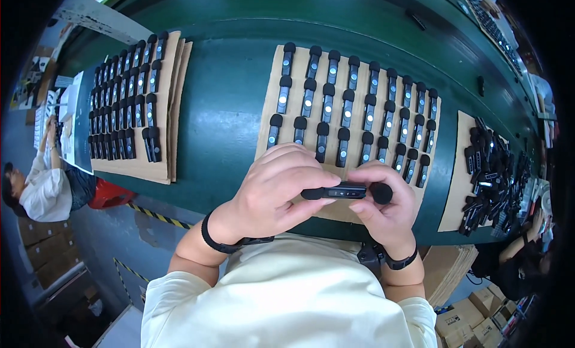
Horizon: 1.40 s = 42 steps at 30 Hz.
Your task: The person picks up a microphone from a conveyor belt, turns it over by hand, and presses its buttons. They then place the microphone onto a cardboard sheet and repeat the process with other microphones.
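Note:
Between both hands, close to my body, is a small black clip-on microphone [347, 191], lying sideways with its narrow edge and small marks facing up. My left hand [285, 183] pinches its left end, where a dark rounded foam tip shows at the fingertips. My right hand [388, 199] is closed round the right end. A round black foam ball [381, 193] sits against the right fingers; whether it belongs to the same microphone or a second one, I cannot tell. Just beyond my hands, several similar foam-topped microphones [327, 108] with lit round spots lie in rows on a cardboard sheet [272, 102].
Another cardboard sheet [141, 169] with rows of microphones lies on the green table [215, 108] at left. At right, a heap of black microphones [494, 168] covers more cardboard. People sit at the far left and far right. Cardboard boxes [464, 318] stand at lower right.

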Each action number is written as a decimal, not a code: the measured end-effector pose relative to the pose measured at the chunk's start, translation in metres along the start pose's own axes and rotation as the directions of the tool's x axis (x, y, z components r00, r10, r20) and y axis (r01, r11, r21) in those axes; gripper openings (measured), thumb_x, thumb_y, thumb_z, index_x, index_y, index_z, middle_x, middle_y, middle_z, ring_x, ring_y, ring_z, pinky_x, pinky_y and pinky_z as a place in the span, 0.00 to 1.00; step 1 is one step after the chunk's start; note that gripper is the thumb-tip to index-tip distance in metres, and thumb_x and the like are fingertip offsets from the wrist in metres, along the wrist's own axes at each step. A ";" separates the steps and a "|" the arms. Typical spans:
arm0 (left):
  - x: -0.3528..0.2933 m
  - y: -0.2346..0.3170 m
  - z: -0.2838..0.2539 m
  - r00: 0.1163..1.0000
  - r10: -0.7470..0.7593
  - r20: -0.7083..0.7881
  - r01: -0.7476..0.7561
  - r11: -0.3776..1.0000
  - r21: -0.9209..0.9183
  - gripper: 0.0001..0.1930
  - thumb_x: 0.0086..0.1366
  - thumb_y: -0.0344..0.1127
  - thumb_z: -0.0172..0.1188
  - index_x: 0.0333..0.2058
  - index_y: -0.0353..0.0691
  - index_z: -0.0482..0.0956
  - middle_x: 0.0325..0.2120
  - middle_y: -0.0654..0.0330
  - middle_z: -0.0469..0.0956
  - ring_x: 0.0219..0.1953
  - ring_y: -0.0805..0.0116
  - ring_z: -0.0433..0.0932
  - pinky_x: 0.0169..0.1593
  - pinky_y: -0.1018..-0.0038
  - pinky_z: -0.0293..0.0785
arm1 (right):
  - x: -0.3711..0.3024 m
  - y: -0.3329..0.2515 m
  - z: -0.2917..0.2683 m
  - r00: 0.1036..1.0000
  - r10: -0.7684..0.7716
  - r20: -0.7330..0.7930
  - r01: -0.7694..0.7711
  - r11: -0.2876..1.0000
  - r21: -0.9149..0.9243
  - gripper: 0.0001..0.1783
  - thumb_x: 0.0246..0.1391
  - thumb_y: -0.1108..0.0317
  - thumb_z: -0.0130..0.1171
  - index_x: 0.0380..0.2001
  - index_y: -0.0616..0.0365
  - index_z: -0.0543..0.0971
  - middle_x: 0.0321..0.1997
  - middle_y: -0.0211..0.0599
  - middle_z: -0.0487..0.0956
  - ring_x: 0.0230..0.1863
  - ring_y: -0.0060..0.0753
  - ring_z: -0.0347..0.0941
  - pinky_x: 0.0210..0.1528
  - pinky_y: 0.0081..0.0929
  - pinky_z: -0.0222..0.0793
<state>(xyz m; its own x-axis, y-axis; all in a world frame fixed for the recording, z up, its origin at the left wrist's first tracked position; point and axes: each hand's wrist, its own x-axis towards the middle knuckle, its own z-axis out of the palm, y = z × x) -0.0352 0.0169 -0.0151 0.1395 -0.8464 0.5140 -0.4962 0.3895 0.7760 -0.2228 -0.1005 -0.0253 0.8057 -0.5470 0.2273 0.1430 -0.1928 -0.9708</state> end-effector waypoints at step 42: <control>-0.057 -0.026 -0.025 0.764 -0.638 -0.097 0.642 0.738 0.206 0.10 0.55 0.23 0.66 0.37 0.34 0.78 0.30 0.57 0.76 0.28 0.67 0.77 0.34 0.74 0.76 | 0.008 -0.004 -0.015 0.983 -0.115 0.142 0.167 0.880 -0.445 0.16 0.49 0.74 0.68 0.41 0.60 0.76 0.34 0.39 0.78 0.34 0.34 0.73 0.37 0.27 0.66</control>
<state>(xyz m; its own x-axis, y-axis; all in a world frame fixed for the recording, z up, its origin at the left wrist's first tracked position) -0.0091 0.0636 -0.0553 0.5063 -0.8598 -0.0663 -0.4535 -0.3309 0.8276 -0.2257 -0.1157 -0.0182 0.8573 -0.3998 0.3244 0.0050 -0.6236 -0.7817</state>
